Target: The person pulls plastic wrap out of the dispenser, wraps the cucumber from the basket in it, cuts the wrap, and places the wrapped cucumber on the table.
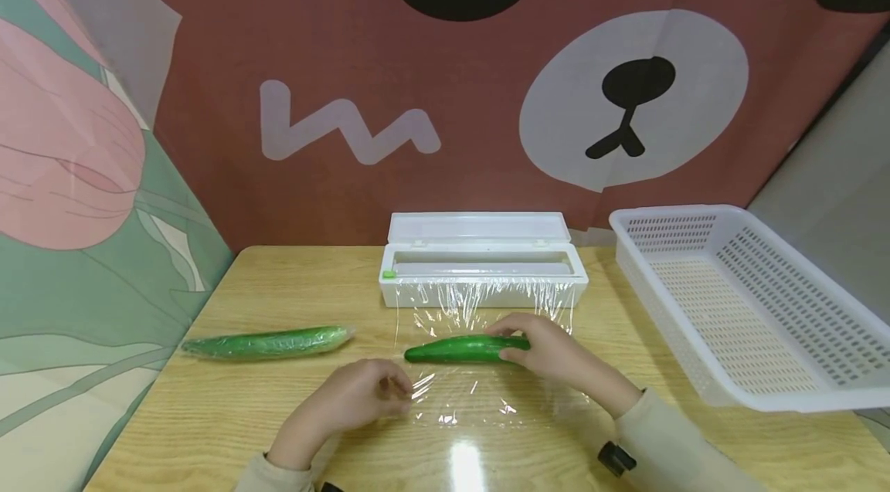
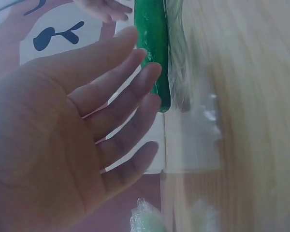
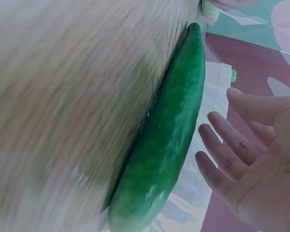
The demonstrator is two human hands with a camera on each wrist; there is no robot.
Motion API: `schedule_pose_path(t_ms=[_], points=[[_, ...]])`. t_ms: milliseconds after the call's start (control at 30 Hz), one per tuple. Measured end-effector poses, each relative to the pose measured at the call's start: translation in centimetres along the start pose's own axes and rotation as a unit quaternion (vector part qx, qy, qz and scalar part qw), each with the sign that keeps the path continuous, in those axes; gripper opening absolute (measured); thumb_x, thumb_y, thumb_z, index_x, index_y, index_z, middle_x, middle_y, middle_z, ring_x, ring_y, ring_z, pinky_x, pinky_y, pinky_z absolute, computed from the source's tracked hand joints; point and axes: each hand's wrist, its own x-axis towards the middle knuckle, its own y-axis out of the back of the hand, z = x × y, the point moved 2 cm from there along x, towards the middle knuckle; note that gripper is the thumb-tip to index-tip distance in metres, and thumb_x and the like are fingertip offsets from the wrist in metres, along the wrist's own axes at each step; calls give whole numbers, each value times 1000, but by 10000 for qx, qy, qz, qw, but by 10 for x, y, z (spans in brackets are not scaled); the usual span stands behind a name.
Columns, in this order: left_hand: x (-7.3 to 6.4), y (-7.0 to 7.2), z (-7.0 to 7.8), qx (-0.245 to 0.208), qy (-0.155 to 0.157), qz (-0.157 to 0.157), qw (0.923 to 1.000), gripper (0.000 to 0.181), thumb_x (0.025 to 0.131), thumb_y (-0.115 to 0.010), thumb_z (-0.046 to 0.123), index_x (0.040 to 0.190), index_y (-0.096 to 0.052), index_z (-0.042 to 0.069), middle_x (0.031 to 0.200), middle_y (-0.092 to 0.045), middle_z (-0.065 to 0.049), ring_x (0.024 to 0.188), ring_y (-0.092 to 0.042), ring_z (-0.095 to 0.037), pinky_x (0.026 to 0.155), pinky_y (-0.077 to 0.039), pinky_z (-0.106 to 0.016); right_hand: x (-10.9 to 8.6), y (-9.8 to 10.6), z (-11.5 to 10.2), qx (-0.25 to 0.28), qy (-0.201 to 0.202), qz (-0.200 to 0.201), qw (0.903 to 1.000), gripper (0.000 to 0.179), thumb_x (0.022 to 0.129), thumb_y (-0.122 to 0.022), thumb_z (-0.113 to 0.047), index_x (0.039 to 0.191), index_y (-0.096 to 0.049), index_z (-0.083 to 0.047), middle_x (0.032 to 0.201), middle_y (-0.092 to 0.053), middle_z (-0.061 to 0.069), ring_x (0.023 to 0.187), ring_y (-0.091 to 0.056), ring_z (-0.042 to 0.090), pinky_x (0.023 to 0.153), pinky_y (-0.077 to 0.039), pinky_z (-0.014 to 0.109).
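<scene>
An unwrapped green cucumber [image 1: 455,349] lies crosswise on a sheet of clear plastic wrap [image 1: 466,399], which runs out from a white wrap dispenser [image 1: 483,294]. Around the cucumber's right end, my right hand [image 1: 545,349] has thumb and fingers on either side; in the right wrist view its fingers are spread, with a gap between them and the cucumber [image 3: 164,130]. My left hand [image 1: 354,399] hovers at the wrap's left edge, near the cucumber's left tip. Its fingers are slightly bent and apart in the left wrist view, holding nothing visible.
A cucumber wrapped in film [image 1: 271,344] lies on the left of the wooden table [image 1: 229,415]. At the right stands a white plastic basket [image 1: 737,314]. The dispenser's lid [image 1: 480,228] is raised, and a printed cloth [image 1: 334,198] hangs behind the table.
</scene>
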Motion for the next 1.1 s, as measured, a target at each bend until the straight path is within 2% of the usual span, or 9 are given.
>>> schedule_pose_path(t_ms=[367, 567, 767, 1100], points=[[-4, -2, -8, 126, 114, -246, 9996, 19, 76, -85, 25, 90, -74, 22, 88, -67, 16, 82, -61, -8, 77, -51, -34, -37, 19, 14, 212, -237, 124, 9994, 24, 87, -73, -6, 111, -72, -9, 105, -71, 2, 94, -64, 20, 83, -54, 40], [-5, -1, -12, -23, 115, -417, 9991, 18, 75, -86, 24, 87, -73, 22, 83, -64, 17, 76, -56, -5, 72, -49, -29, -57, 26, 25, 145, 17, 147, 9998, 21, 87, -73, -6, 108, -72, -10, 102, -72, 1, 92, -65, 20, 80, -54, 37], [-6, -2, -13, -266, 164, -569, 9979, 19, 73, -87, 17, 84, -72, 21, 79, -62, 15, 72, -54, -5, 67, -46, -26, -74, 27, 41, 228, 94, 51, 9997, 13, 88, -73, -9, 101, -73, -14, 95, -70, -6, 87, -61, 6, 74, -51, 28], [-7, -2, -15, -183, 333, -706, 9968, 22, 73, -87, 11, 82, -70, 21, 77, -60, 13, 70, -53, -5, 65, -45, -26, -99, 26, 60, 314, 182, -160, 9992, 12, 82, -77, -4, 91, -73, -11, 85, -68, -7, 75, -56, 0, 62, -51, 24]])
